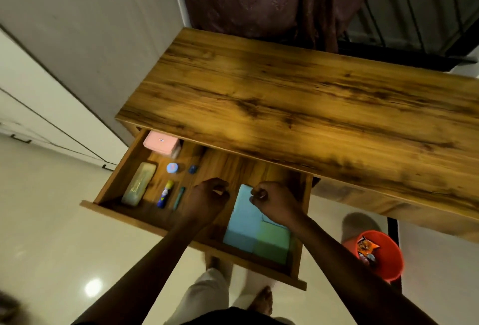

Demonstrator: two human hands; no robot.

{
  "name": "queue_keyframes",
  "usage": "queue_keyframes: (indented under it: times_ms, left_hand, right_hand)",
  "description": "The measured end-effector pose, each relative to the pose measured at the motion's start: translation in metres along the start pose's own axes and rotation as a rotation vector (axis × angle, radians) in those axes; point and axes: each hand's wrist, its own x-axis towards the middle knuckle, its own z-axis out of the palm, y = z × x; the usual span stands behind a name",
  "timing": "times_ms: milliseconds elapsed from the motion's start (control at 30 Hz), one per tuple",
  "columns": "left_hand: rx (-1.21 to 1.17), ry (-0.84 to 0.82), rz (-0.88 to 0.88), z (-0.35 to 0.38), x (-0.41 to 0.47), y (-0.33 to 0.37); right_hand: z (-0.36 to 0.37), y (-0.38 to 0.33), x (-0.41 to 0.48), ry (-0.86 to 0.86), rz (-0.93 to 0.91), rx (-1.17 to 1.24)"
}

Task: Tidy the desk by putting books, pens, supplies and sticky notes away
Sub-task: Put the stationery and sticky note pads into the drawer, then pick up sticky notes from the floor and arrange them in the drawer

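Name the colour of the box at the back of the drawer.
Pink: the box shows best in the head view, the only one.

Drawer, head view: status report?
Left hand and right hand curled above open drawer, grip unclear. Blue and green sticky notes inside, right side. Nothing blocking.

What you have in the one drawer (116, 175)
One pink box (162, 142), one pale green case (139, 187), one round blue tin (172, 168), one glue stick (165, 194), one teal pen (178, 197), at least two sticky-note blocks (243, 223).
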Motion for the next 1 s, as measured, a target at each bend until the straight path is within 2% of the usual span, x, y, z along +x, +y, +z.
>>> queue_keyframes:
  times_ms: [67,300,600,733,1000]
  left_hand:
    - [-0.044,0.041,-0.005,-0.01,-0.022,-0.004]
    - [-0.238,0.227,-0.091,-0.039,-0.081,-0.028]
    - [-0.29,0.387,-0.189,-0.073,-0.13,-0.074]
    - [-0.366,0.492,-0.305,-0.071,-0.169,-0.08]
    - [-0.487,0.751,-0.547,-0.021,-0.269,-0.075]
  right_hand:
    - [0.002,-0.015,-0.008,-0.047,-0.027,0.095]
    - [0.023,-0.062,-0.028,-0.146,-0.142,0.207]
    - [0.078,-0.117,-0.035,-0.263,-0.222,0.21]
    - [0.095,-0.133,-0.047,-0.33,-0.314,0.231]
    - [0.113,-0.123,-0.078,-0.618,-0.473,0.133]
